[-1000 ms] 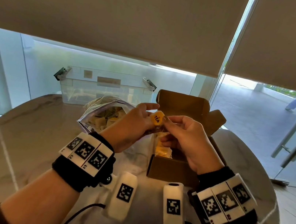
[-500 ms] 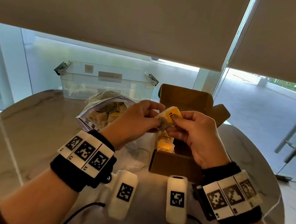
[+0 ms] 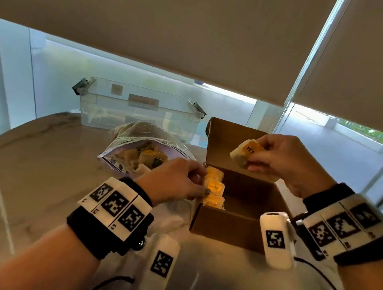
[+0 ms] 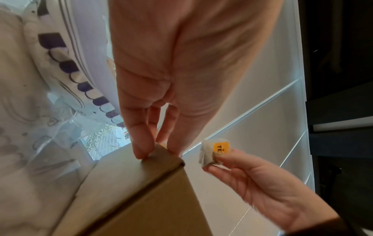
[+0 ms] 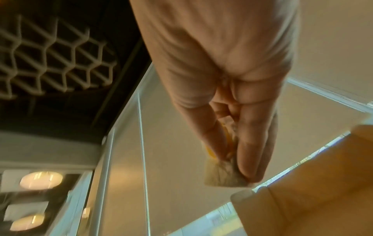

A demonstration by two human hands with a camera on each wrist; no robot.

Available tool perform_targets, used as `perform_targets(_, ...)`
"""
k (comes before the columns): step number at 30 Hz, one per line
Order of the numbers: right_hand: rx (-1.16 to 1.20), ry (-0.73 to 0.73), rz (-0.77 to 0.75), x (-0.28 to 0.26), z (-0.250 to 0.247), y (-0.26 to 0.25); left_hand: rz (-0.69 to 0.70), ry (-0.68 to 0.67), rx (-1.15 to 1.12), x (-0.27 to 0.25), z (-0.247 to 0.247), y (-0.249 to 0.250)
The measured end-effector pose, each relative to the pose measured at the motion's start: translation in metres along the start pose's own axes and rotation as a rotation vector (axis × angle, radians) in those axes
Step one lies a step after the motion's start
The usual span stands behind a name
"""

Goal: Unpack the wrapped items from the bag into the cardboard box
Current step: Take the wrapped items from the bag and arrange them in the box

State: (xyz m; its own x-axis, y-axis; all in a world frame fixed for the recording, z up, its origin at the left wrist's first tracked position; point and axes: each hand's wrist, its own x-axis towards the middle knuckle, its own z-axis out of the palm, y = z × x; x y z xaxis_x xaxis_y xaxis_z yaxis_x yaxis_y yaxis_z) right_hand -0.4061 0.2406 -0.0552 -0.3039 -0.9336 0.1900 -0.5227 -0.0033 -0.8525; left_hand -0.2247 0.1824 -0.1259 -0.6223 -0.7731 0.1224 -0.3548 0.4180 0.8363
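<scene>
Looking from the head view, the right hand (image 3: pixel 289 164) pinches a wrapped item (image 3: pixel 246 153) at centre right, above the open cardboard box (image 3: pixel 231 222); the bag (image 3: pixel 144 155) lies left of it. In the left wrist view, the left hand (image 4: pixel 171 71) pinches the box wall at the centre. In the blurred right wrist view, fingers (image 5: pixel 250 153) grip the item.

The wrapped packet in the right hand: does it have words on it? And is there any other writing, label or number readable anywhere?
"TE": black letters on the orange label of the wrapped packet pinched by the right hand; fingers hide the rest.
Small digits under the square codes on the wristbands: too small to read.
Brown labels on the clear plastic bin: blurred, unreadable.
Print on the plastic bag: pattern only, no legible words.
</scene>
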Motion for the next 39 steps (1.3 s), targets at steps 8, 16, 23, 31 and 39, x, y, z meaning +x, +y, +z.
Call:
perform_targets(8, -0.742, -0.343, -0.015, 0.057, -0.012, -0.026, -0.010, -0.022, 0.027, -0.002, -0.001, -0.001)
perform_targets(16, -1.029, -0.633, 0.071, 0.083, 0.014, 0.004, 0.010, -0.026, 0.060, -0.001, -0.002, -0.003)
perform_targets(23, -1.038, -0.718, 0.024, 0.086, 0.026, 0.009, -0.002, -0.036, 0.054, 0.001, -0.003, -0.006)
perform_targets(31, -1.087, -0.672, -0.049, 0.085, 0.036, 0.019, -0.012, -0.041, 0.014, 0.001, -0.002, -0.006)
perform_targets(39, -1.218, -0.583, -0.096, 0.088, 0.042, 0.030, -0.006, -0.035, 0.005, 0.001, -0.003, -0.005)
